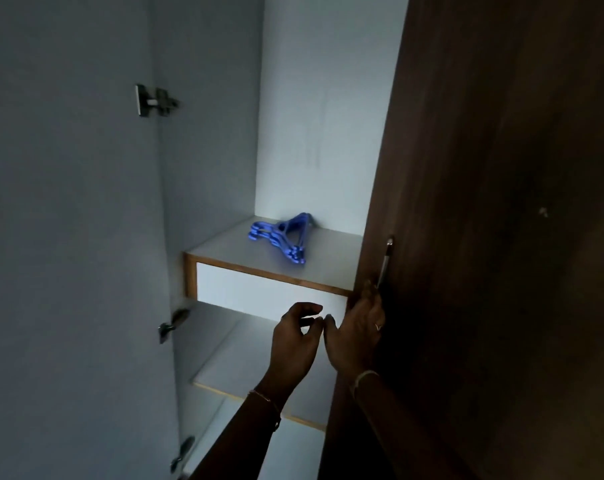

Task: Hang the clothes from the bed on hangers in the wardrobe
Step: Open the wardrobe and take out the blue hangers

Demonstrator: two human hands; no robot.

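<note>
Lower centre, the left hand (295, 337) is loosely curled and empty, the right hand (357, 332) lies on the dark brown wooden door (473, 202) edge, grip unclear; beyond, mid-frame on a white shelf (331, 261), stacked blue plastic hangers (282, 236) look light, stiff, best gripped at the necks.

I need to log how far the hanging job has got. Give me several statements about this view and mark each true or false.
1. The blue hangers lie stacked on the shelf above the white drawer front. True.
2. A shirt already hangs above the hangers. False: no clothes are in view there.
3. The left hand holds a hanger. False: it holds nothing and is in front of the drawer front, below the hangers.
4. The right hand is at the edge of the brown door, just below its metal handle. True.
</note>
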